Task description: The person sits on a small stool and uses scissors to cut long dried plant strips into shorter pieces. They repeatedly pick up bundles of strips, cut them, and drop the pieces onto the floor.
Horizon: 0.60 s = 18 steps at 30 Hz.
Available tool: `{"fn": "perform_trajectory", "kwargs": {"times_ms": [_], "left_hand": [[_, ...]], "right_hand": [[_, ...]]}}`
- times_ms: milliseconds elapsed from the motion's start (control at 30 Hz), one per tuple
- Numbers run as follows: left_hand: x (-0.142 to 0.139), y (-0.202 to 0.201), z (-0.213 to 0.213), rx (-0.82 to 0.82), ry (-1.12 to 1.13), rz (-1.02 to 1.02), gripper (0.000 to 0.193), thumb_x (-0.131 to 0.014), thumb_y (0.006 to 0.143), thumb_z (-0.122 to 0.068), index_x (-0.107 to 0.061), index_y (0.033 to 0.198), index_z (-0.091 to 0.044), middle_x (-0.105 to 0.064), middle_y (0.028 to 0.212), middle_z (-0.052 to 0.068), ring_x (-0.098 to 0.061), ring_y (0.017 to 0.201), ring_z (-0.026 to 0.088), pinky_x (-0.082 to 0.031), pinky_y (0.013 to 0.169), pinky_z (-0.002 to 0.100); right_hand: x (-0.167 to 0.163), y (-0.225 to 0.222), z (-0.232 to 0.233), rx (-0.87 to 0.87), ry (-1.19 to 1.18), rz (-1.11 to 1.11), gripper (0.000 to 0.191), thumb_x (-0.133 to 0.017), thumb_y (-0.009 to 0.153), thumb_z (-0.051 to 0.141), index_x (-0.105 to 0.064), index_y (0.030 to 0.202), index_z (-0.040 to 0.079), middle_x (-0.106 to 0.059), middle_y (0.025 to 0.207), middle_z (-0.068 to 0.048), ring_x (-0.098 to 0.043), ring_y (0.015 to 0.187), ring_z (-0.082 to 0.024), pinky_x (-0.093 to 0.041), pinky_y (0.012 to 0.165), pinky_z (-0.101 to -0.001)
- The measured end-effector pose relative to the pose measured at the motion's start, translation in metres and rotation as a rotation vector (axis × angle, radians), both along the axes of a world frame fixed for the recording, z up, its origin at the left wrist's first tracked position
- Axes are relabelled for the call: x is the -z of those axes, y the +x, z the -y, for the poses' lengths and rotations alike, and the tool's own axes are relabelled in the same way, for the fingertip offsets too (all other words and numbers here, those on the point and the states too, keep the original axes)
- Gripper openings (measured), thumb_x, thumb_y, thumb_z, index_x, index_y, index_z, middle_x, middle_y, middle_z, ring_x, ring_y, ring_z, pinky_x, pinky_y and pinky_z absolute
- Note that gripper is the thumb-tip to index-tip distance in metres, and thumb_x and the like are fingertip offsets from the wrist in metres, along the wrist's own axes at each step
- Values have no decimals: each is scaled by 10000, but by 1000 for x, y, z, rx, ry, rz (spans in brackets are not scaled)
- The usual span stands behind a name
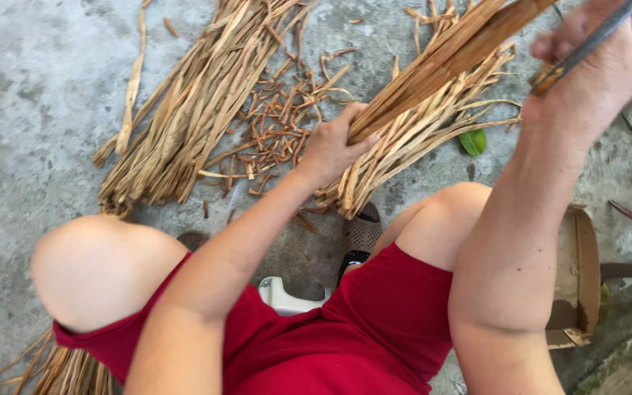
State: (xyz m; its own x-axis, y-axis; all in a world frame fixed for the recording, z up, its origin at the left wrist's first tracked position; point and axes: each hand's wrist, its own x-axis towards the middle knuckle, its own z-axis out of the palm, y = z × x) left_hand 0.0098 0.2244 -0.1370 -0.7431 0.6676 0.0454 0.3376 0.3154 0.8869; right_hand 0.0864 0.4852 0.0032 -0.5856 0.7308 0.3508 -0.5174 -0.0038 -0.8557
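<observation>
Your left hand (333, 146) is clenched around the lower end of a bundle of dried reed strips (444, 55), which slants up from the fist toward 1 o'clock and runs out of the top edge. Your right hand (605, 66), at 2 o'clock, grips a thin dark blade tool (583, 50) whose tip rests against the bundle's upper part.

Below the held bundle, a loose pile of pale strips (411, 139) lies on the concrete floor (31, 95), with a small green leaf (474, 141) just beside its right edge. At 11 o'clock a larger sheaf of strips (184, 110) fans across the floor, and between the two piles sits a scatter of short reddish trimmings (276, 124). Your knees in red shorts (360, 329) frame a grey sandal (360, 238) near centre. A cardboard box (578, 278) stands at 4 o'clock, beside your right arm.
</observation>
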Motion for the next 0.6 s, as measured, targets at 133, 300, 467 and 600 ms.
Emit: {"fn": "perform_trajectory", "kwargs": {"times_ms": [133,300,467,600], "left_hand": [[37,12,-57,-25,-289,-13,600,-783,871,-392,-512,1310,-85,-718,1073,221,-694,975,403,-552,814,514],[84,46,-77,58,-823,-25,941,-801,823,-390,-271,1534,-77,-578,1255,302,-688,1010,400,-595,786,458],[89,46,-90,54,-870,-109,800,-753,930,-368,-346,1505,12,-588,1288,291,-713,1022,390,-612,799,448],[65,46,-86,170,-855,-83,862,-812,824,-462,-404,1426,0,-447,1466,240,-508,1343,405,-487,1042,543]], "right_hand": [[30,49,-90,145,-433,-56,309,-587,1119,201,-550,1349,-3,-688,1247,-286,-517,553,-126,-455,495,-284],[49,112,-136,63,-489,-96,270,-669,1172,208,-534,1372,89,-613,1348,-262,-485,629,-126,-456,611,-264],[43,137,-109,-103,-456,-51,218,-669,1131,297,-582,1282,166,-682,1355,-229,-468,613,-76,-414,602,-208],[28,132,-88,-163,-481,-40,205,-656,1137,316,-598,1261,163,-681,1359,-211,-462,619,-67,-404,605,-189]]}}
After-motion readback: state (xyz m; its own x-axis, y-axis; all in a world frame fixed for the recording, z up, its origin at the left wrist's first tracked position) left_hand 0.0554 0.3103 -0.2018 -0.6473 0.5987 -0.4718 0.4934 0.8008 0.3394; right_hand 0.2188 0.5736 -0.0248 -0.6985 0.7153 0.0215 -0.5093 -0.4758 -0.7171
